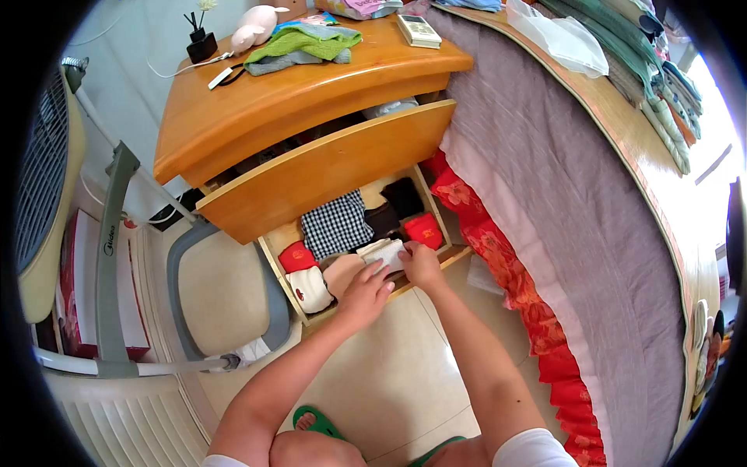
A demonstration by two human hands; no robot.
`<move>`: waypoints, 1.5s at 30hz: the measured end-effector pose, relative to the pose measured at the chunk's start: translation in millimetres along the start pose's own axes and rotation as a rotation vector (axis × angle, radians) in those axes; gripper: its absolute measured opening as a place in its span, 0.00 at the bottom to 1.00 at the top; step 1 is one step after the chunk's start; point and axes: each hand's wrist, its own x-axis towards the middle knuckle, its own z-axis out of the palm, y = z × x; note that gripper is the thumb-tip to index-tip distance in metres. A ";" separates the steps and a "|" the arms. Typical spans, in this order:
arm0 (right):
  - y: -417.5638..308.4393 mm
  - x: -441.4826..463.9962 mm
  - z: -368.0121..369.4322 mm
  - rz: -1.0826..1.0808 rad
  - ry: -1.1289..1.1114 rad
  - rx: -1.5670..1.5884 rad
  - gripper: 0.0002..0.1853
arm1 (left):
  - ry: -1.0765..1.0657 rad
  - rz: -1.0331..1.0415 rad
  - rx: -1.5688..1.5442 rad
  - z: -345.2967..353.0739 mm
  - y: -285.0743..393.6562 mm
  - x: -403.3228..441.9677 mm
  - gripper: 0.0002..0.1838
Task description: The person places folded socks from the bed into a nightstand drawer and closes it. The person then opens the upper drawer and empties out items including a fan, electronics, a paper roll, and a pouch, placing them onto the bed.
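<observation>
Right hand (422,266) appears to pinch the folded white cloth (384,253) inside the pale wooden lower drawer (458,255); left hand (364,299) lies loosely spread against the cloth. Light, even pressure should keep folds square.

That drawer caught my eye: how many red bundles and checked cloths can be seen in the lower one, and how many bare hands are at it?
Red bundles: 2
Checked cloth: 1
Bare hands, left hand and right hand: 2
Total: 5
</observation>
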 end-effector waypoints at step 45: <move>109.9 -389.2 -480.1 0.416 0.963 -0.356 0.38 | -0.505 0.641 -0.293 94.1 358.6 -22.0 0.23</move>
